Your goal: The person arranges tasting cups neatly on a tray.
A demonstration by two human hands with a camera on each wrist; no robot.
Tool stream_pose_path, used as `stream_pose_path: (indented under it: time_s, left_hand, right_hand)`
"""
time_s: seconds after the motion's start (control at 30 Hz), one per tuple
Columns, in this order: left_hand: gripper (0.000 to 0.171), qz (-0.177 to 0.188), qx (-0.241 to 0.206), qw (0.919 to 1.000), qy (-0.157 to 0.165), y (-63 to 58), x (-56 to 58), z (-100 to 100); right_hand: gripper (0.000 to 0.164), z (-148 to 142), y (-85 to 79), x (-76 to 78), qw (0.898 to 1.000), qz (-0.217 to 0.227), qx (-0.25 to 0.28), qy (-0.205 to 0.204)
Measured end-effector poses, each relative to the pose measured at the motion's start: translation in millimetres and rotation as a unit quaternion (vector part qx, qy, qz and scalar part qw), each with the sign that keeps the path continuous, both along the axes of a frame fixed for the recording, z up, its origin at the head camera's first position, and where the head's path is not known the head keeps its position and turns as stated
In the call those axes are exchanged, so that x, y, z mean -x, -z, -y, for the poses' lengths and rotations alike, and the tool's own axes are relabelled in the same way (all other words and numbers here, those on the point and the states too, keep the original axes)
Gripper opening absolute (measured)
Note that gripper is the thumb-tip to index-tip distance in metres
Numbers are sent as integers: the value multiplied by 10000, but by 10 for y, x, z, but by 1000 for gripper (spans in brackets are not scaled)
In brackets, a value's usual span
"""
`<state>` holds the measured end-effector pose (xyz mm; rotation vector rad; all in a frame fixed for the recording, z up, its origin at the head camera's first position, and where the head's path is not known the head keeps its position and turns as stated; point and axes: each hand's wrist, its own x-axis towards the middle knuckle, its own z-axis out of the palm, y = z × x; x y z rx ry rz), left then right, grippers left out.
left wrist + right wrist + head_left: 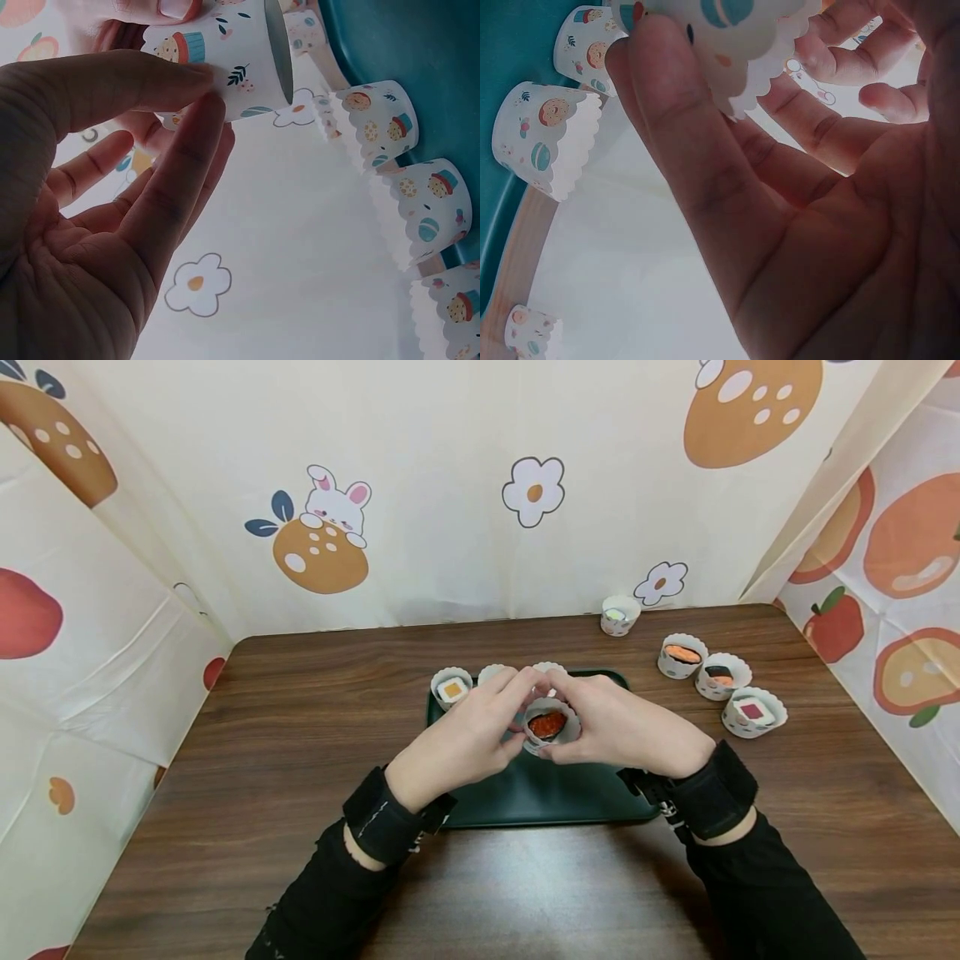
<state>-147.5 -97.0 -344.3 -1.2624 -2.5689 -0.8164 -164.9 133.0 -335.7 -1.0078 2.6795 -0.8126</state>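
Observation:
Both hands meet over the dark green tray, holding one paper cup between them. Inside the cup lies a dark-sided sushi piece with a red-orange topping. The left hand has its thumb and index fingertip at one side of the cup; its other fingers are loosely bent. From the opposite side the right hand grips the cup, its index finger along the printed wall. Behind the hands, a cup with a yellow-centred sushi roll stands at the tray's back left, beside more cups partly hidden.
Right of the tray stand a cup with orange-topped sushi, one with dark-banded sushi and one with a red-centred roll. Another cup sits at the table's back edge. Printed curtains surround the wooden table.

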Motion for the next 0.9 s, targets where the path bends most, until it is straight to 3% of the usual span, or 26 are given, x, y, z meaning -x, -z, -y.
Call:
stream_pose_path:
  time_s: [0.37, 0.6, 0.9]
  left_hand:
    - [44, -138, -141, 9998, 43, 25, -1, -33]
    - [40, -21, -183, 9997, -137, 22, -18, -64]
    - [42, 350, -298, 9989, -87, -32, -4, -20]
  right_hand:
    - [47, -15, 9, 5, 9999, 60, 51, -82]
    - [59, -3, 22, 3, 9997, 223, -36, -50]
    - [62, 5, 29, 8, 9995, 306, -65, -35]
